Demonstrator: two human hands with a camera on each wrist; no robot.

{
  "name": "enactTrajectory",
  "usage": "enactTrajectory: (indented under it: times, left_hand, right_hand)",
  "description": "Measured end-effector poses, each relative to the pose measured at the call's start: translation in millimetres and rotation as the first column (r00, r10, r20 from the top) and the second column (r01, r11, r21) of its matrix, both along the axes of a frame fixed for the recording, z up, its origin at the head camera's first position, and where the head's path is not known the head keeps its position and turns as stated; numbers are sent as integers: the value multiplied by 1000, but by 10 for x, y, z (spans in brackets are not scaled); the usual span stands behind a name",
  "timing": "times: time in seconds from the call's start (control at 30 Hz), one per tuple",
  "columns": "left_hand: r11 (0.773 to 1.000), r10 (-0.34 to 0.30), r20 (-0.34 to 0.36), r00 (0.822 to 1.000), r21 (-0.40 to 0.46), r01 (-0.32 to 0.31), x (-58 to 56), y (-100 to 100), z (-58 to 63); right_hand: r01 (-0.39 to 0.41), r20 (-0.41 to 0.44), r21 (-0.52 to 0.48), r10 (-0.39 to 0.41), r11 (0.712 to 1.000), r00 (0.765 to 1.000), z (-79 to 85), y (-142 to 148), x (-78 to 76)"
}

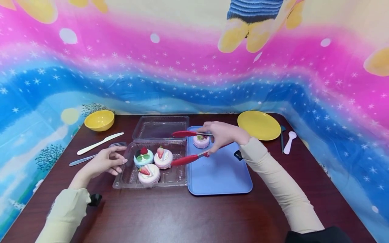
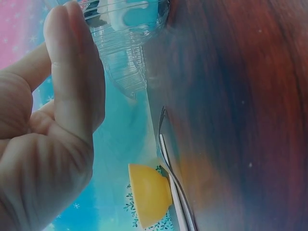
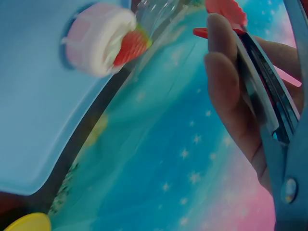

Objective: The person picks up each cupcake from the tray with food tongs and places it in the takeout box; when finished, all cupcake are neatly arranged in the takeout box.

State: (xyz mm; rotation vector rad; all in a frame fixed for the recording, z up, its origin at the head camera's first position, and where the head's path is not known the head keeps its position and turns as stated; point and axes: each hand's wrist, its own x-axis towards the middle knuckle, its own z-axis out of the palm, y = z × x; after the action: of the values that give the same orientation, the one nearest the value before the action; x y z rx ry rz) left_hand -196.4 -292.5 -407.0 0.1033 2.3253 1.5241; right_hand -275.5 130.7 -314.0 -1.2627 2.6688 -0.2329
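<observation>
My right hand [image 1: 222, 133] grips a pair of red-tipped metal tongs [image 1: 186, 159], their arms spread apart. The lower red tip is beside a strawberry-topped cake [image 1: 163, 158]; I cannot tell whether they touch. That cake sits in a clear plastic container [image 1: 176, 182] with a blue cake [image 1: 143, 159] and another strawberry-topped cake [image 1: 149, 174]. Another small pink cake [image 1: 201, 141] stands on the blue tray [image 1: 222, 179], below the tongs; the right wrist view shows its strawberry topping [image 3: 130, 47]. At the container's left edge is my left hand [image 1: 103, 161], fingers loosely bent, holding nothing.
The container's open lid [image 1: 161, 126] lies behind it. A yellow bowl [image 1: 99, 120], a white knife [image 1: 99, 143] and a metal fork [image 1: 82, 160] are at the left. On the right are a yellow plate [image 1: 259, 125], a dark utensil [image 1: 282, 140] and a white spoon [image 1: 290, 142].
</observation>
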Motion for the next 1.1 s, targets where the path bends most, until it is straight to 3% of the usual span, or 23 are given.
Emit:
enactTrajectory:
  times: [0.37,0.63,0.83,1.1]
  left_hand:
    - [1000,1,-4,1000,-1,-1,16,7,9]
    - [1000,0,-2,1000,8,1,5,-4,-7]
    - [1000,4,0,1000,6,-4,9,-9,-16]
    - [1000,2,-6,1000,5,-2,18,2,-4]
  right_hand:
    - [104,41,-170,-99,980,994,-164,636,-32]
    - [247,151,-282,-211,927,966,-468,1023,-103]
    - [297,172,-344,-251,891,953,-652,1182,-152]
    - [301,118,-335,-277,893,954,-806,1179,-215]
